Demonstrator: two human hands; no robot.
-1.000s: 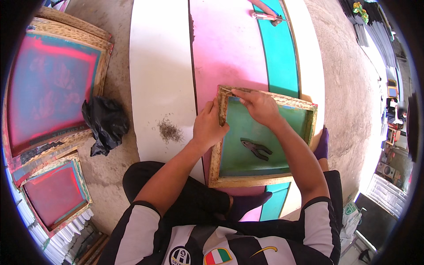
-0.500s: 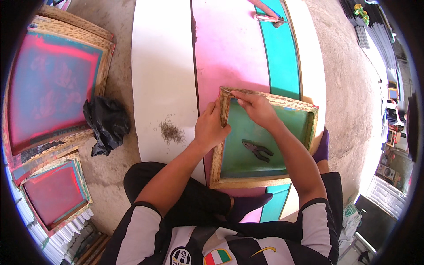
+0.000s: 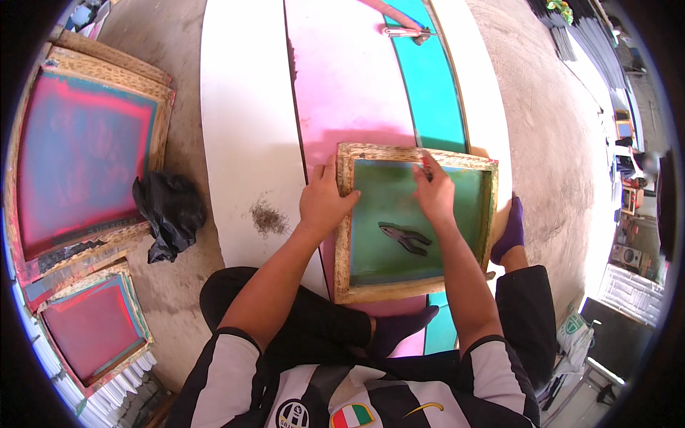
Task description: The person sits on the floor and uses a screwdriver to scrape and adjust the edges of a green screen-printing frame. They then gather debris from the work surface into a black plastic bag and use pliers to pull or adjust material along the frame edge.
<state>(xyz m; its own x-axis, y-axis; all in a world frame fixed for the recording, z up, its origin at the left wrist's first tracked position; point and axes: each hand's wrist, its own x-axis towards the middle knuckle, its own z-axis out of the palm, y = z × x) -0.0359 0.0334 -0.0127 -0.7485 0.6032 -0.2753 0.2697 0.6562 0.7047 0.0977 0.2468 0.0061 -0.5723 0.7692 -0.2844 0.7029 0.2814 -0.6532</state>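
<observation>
A wooden-framed printing screen point(image 3: 389, 292) with green mesh lies before me on a board with white, pink and turquoise stripes. My left hand point(image 3: 325, 203) grips its left bar near the upper corner, fingers outside and thumb over the wood. At the middle of the far bar, my right hand point(image 3: 435, 196) is closed around something slim with a reddish part, blurred and mostly hidden by the fingers. Below that hand, dark pliers point(image 3: 404, 237) rest on the mesh, jaws pointing left. Left of the frame, a small pile of thin dark bits point(image 3: 269, 218) sits on the white stripe.
At the board's far end lie a hammer point(image 3: 422, 36) and a tool with a red-and-white handle point(image 3: 399, 32). Pink-stained screens point(image 3: 89, 157) and a black plastic bag point(image 3: 171, 214) are on the left. My purple-socked foot point(image 3: 508, 228) is right of the frame.
My right hand has moved from the frame's upper left corner rightward along the far bar. My left hand keeps its hold on the left bar. The whole view has shifted slightly.
</observation>
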